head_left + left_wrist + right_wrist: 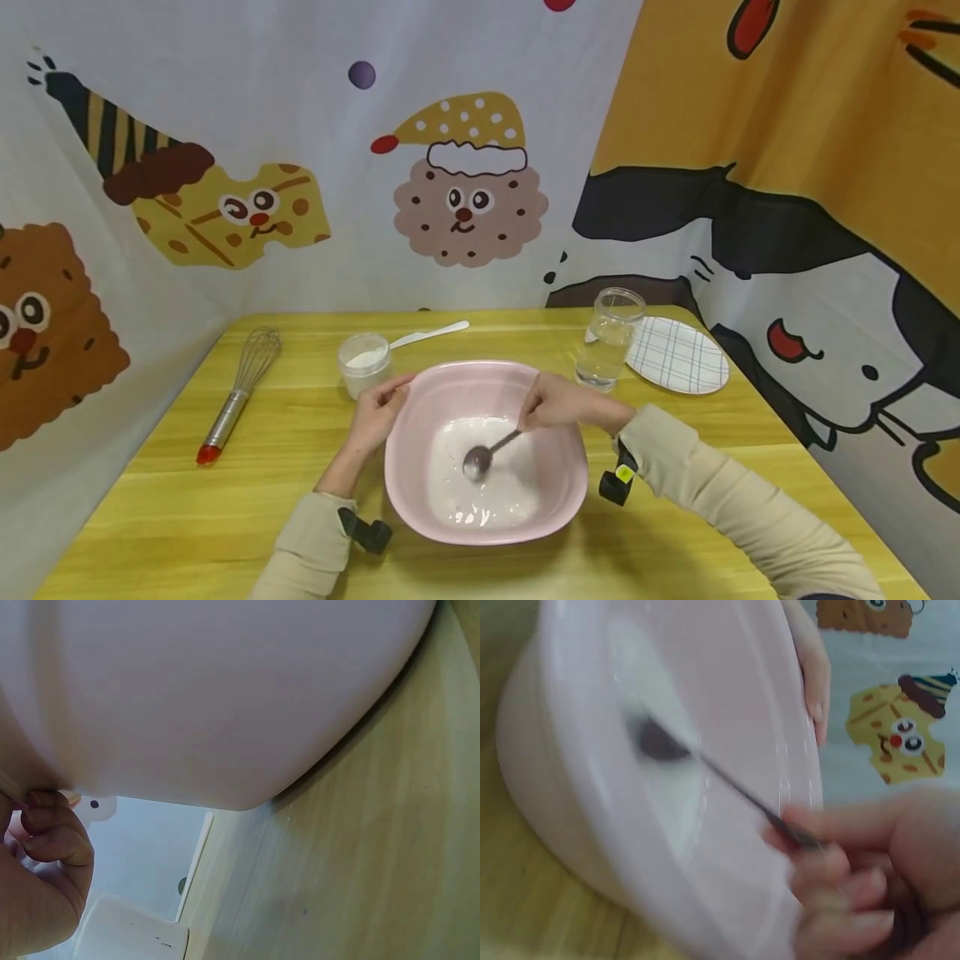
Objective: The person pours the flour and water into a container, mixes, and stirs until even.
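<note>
A pink basin (420, 500) stands on the table with a milky white liquid (457, 500) in its bottom. My left hand (378, 414) pinches the basin's rim at its left side; the left wrist view shows the curled fingers (56, 832) right at that rim. Over the basin's right side, my right hand (558, 402) grips a dark metal spoon (477, 463) by its handle. The spoon slants down to the left, its bowl at the white liquid. In the right wrist view the spoon's bowl (660, 742) is blurred.
Behind the basin stand a jar of white powder (365, 367) and a white plastic knife (429, 335). A glass of water (606, 342) and a checked oval plate (677, 356) are at the back right. A whisk (238, 396) lies at the left. A printed curtain (300, 100) hangs behind the table.
</note>
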Available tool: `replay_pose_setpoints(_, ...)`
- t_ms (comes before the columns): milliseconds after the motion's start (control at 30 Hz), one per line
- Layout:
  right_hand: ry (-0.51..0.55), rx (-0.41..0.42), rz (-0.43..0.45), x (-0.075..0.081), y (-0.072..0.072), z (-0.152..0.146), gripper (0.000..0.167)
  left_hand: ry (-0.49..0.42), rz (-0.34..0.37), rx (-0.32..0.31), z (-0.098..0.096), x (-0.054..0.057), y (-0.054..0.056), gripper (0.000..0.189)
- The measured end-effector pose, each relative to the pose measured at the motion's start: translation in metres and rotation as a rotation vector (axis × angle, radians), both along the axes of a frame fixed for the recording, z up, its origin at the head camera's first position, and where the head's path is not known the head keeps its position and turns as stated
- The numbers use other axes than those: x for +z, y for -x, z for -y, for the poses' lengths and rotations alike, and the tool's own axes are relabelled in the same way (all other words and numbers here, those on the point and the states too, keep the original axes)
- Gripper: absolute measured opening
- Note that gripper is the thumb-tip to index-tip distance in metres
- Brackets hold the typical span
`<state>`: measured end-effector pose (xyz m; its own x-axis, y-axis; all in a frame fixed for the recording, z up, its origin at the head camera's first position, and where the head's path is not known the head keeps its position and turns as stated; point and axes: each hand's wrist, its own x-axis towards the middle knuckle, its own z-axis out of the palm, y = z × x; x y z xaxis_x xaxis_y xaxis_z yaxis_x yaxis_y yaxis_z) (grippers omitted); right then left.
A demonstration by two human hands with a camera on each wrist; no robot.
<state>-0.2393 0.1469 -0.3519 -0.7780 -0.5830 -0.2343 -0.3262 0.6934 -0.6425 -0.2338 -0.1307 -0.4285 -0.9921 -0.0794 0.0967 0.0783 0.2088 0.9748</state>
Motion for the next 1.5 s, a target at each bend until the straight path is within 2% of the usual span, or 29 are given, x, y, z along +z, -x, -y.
replay_pose_setpoints(100,-0.013,-0.101,-0.198,-0.001,0.004,-0.004,0.007,0.005,0.001,0.003,-0.001,0.000,-0.001,0.027)
replay_pose_setpoints(167,-0.012,-0.074,-0.220,-0.001,0.005,-0.006,0.008,0.001,0.002,0.000,-0.001,0.000,-0.001,0.027)
replay_pose_setpoints(233,0.002,0.002,-0.115,0.000,0.002,-0.008,0.007,-0.002,0.002,-0.002,-0.001,-0.001,-0.001,0.027)
replay_pose_setpoints(333,-0.007,0.136,0.107,0.003,-0.004,-0.007,0.007,-0.006,-0.002,0.000,-0.001,-0.001,-0.001,0.027)
replay_pose_setpoints(400,-0.038,0.152,0.188,0.007,-0.009,-0.007,0.006,0.000,-0.006,0.005,-0.001,-0.002,0.001,0.027)
replay_pose_setpoints(467,-0.062,0.146,0.139,0.009,-0.009,-0.008,0.007,0.006,-0.010,0.008,0.000,-0.001,0.001,0.027)
replay_pose_setpoints(633,-0.055,-0.031,-0.160,0.008,0.005,-0.018,0.008,0.017,-0.009,0.015,0.000,0.001,0.000,0.027)
replay_pose_setpoints(700,-0.035,-0.058,-0.222,0.006,0.008,-0.021,0.008,0.016,-0.003,0.012,0.000,0.001,-0.001,0.027)
replay_pose_setpoints(767,-0.023,-0.052,-0.175,0.006,0.007,-0.023,0.007,0.009,0.003,0.009,0.000,0.000,-0.002,0.027)
replay_pose_setpoints(933,-0.077,0.097,0.093,0.012,-0.004,-0.022,0.005,-0.002,0.003,0.011,-0.001,-0.001,-0.001,0.028)
replay_pose_setpoints(1000,-0.120,0.149,0.097,0.019,-0.007,-0.021,0.005,0.001,0.000,0.015,-0.001,-0.001,0.000,0.027)
replay_pose_setpoints(1100,-0.171,0.159,-0.002,0.029,-0.008,-0.020,0.007,0.008,-0.002,0.016,-0.001,-0.001,0.000,0.028)
replay_pose_setpoints(1200,-0.195,0.086,-0.131,0.033,-0.002,-0.019,0.010,0.015,-0.005,0.014,-0.002,-0.001,0.000,0.028)
replay_pose_setpoints(1300,-0.177,0.005,-0.245,0.026,0.006,-0.014,0.010,0.011,-0.008,0.013,-0.002,-0.001,0.000,0.028)
replay_pose_setpoints(1367,-0.150,-0.011,-0.314,0.018,0.009,-0.007,0.008,0.007,-0.009,0.014,-0.001,-0.001,0.000,0.027)
replay_pose_setpoints(1433,-0.095,0.004,-0.315,0.008,0.009,0.004,0.008,0.000,-0.012,0.013,-0.001,-0.001,-0.001,0.027)
replay_pose_setpoints(1500,-0.033,0.052,-0.242,0.002,0.005,0.015,0.007,-0.005,-0.014,0.010,0.000,0.000,-0.001,0.028)
